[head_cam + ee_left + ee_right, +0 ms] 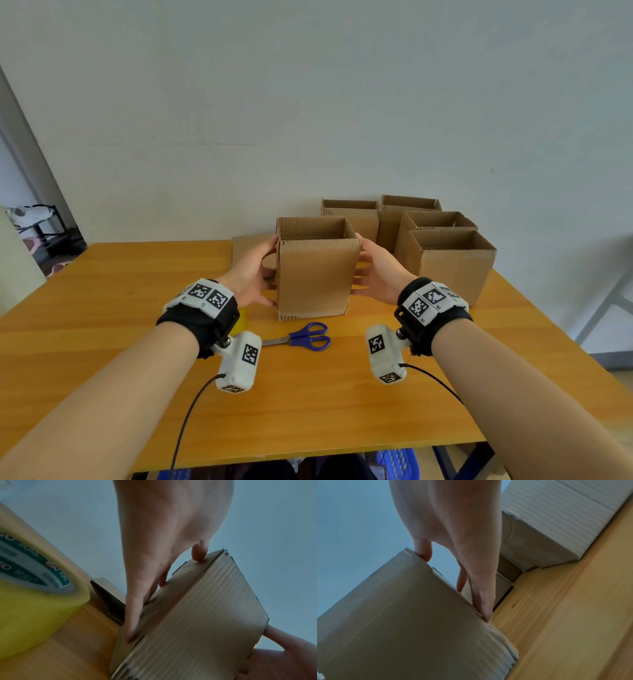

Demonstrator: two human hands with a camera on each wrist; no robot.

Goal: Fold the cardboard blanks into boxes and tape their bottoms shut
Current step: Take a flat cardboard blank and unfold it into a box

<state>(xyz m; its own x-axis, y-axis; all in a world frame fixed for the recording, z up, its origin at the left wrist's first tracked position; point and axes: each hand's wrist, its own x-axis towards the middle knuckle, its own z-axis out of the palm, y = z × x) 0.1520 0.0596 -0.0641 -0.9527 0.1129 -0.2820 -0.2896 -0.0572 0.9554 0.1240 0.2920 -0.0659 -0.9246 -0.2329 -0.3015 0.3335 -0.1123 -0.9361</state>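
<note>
An upright cardboard box (315, 270) with an open top stands on the wooden table (102, 308), in the middle. My left hand (265, 270) presses its left side and my right hand (368, 267) presses its right side. In the left wrist view the left hand (154, 585) lies with straight fingers along the box (197, 615), thumb tip near the top corner. The right wrist view shows the right hand (462, 581) the same way on the box (411, 622). A yellow tape roll (34, 601) lies just left of my left wrist.
Blue-handled scissors (301, 337) lie in front of the box. A flat cardboard blank (246, 250) sits behind my left hand. Several open-topped boxes (445, 260) stand at the back right against the wall. A blue crate (397, 462) is under the table's near edge.
</note>
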